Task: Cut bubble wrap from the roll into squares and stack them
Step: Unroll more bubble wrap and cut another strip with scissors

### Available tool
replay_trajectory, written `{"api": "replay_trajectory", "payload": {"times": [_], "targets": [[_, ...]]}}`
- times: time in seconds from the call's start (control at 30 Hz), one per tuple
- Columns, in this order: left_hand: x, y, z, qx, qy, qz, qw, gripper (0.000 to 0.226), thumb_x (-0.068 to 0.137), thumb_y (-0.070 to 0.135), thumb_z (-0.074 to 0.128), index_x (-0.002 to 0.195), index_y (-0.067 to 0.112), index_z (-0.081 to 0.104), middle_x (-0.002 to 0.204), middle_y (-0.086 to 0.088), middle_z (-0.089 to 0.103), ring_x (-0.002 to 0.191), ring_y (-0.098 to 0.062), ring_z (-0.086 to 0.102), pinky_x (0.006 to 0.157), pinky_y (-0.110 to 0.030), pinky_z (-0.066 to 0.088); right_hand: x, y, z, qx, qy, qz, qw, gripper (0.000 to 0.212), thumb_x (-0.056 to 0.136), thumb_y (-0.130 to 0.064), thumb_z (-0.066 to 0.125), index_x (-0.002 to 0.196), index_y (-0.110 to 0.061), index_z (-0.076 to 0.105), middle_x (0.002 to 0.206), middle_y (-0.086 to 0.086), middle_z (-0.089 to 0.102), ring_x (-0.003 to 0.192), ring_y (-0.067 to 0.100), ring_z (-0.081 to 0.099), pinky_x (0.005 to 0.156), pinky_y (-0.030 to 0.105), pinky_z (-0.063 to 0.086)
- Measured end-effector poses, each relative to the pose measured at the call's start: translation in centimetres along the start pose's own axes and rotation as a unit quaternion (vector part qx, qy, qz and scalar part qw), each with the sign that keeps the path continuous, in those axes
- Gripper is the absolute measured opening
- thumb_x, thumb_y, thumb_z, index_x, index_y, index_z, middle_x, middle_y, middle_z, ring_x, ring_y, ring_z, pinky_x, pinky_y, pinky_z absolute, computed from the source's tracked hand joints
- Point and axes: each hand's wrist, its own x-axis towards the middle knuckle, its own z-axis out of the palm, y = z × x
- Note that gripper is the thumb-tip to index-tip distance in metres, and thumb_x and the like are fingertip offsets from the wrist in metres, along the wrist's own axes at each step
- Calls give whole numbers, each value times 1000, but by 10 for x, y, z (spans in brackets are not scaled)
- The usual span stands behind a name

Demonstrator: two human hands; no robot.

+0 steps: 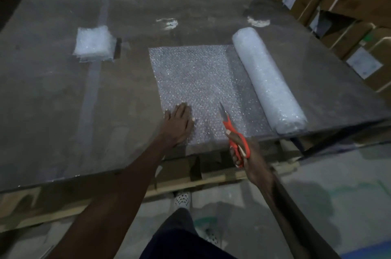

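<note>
Head view looks down on a wide dark table with a glossy top. On its right part lies a roll of bubble wrap, its long axis running from the far middle toward the near right edge, its near end just at the table's front edge. From the roll a sheet is unrolled flat to the left, still joined to the roll along its right side, and its near edge reaches the front edge of the table. The left hand lies flat on the sheet's near left corner, fingers straight and close together, palm down, pressing the wrap against the table; it holds nothing. The right hand is at the table's front edge, fingers curled through the orange handles of scissors, gripping them. The blades point away from the person and slightly left, over the near part of the sheet between the left hand and the roll; they look nearly closed, and whether they touch the wrap cannot be told. Well to the left and farther back, apart from the sheet, sits a stack of cut squares, roughly aligned, on a pale strip that runs along the tabletop. Beyond the right edge of the table stand cardboard boxes with white labels. Below the table edge the person's dark trousers and a spotted shoe show on a grey floor.
</note>
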Motion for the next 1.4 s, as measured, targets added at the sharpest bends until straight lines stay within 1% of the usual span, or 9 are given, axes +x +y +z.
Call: {"api": "replay_trajectory", "payload": {"times": [0.17, 0.33, 0.47, 0.6, 0.73, 0.8, 0.93, 1.2, 1.4], "targets": [[1, 8, 3, 0, 26, -10, 1000, 60, 108, 42, 25, 157, 8, 18, 165, -13, 12, 152, -29, 11, 121, -52, 10, -45, 24, -10, 9, -1, 14, 1000, 45, 75, -46, 82, 88, -3, 76, 63, 10, 58, 48, 16, 47, 46, 24, 35], [0, 15, 7, -14, 32, -27, 999, 61, 108, 42, 26, 157, 7, 16, 165, -13, 9, 153, -30, 7, 121, -54, 5, -72, 41, -16, 5, -22, 20, 1000, 36, 80, -41, 81, 74, -6, 71, 58, 13, 54, 47, 20, 44, 47, 27, 34], [-2, 15, 10, -2, 28, -38, 999, 64, 107, 46, 21, 159, 9, 11, 167, -11, 5, 154, -28, 2, 122, -52, 1, -85, 51, -21, -1, -28, 34, 999, 48, 81, -42, 80, 87, 5, 71, 59, 13, 54, 47, 21, 45, 46, 26, 36], [-3, 16, 11, -4, 34, -35, 999, 65, 107, 48, 19, 159, 9, 11, 167, -10, 5, 154, -27, 2, 122, -52, 1, -92, 54, -24, -4, -32, 41, 999, 42, 81, -43, 78, 80, -1, 71, 60, 15, 55, 46, 19, 46, 43, 24, 38], [-4, 14, 11, -2, 39, -27, 999, 65, 107, 48, 18, 159, 10, 12, 167, -10, 6, 154, -27, 2, 122, -53, 1, -86, 58, -25, 0, -26, 32, 999, 54, 84, -42, 77, 115, 2, 70, 59, 11, 54, 47, 19, 46, 43, 26, 37], [-4, 14, 11, -5, 40, -28, 999, 65, 107, 48, 19, 159, 10, 12, 167, -10, 6, 154, -27, 2, 122, -52, 1, -82, 57, -23, -2, -24, 31, 999, 55, 84, -42, 77, 114, 4, 71, 58, 11, 53, 46, 19, 46, 44, 26, 36], [-3, 14, 12, -8, 41, -30, 999, 65, 107, 49, 18, 159, 10, 12, 167, -9, 5, 154, -25, 1, 122, -52, 0, -74, 53, -21, -3, -30, 28, 999, 43, 84, -43, 77, 94, -1, 73, 60, 11, 55, 46, 18, 46, 45, 25, 35], [-4, 14, 13, -1, 41, -33, 999, 66, 106, 50, 17, 159, 10, 11, 167, -10, 5, 154, -26, 0, 123, -51, 0, -59, 48, -16, -14, -20, 33, 999, 52, 82, -43, 79, 100, 5, 71, 62, 9, 58, 46, 16, 48, 43, 24, 35], [-4, 14, 13, -3, 42, -35, 998, 67, 106, 51, 18, 159, 10, 11, 167, -10, 4, 154, -25, 0, 123, -50, 0, -55, 51, -16, -5, -16, 29, 999, 46, 83, -38, 79, 98, 5, 71, 60, 7, 57, 44, 15, 46, 42, 23, 34]]}}
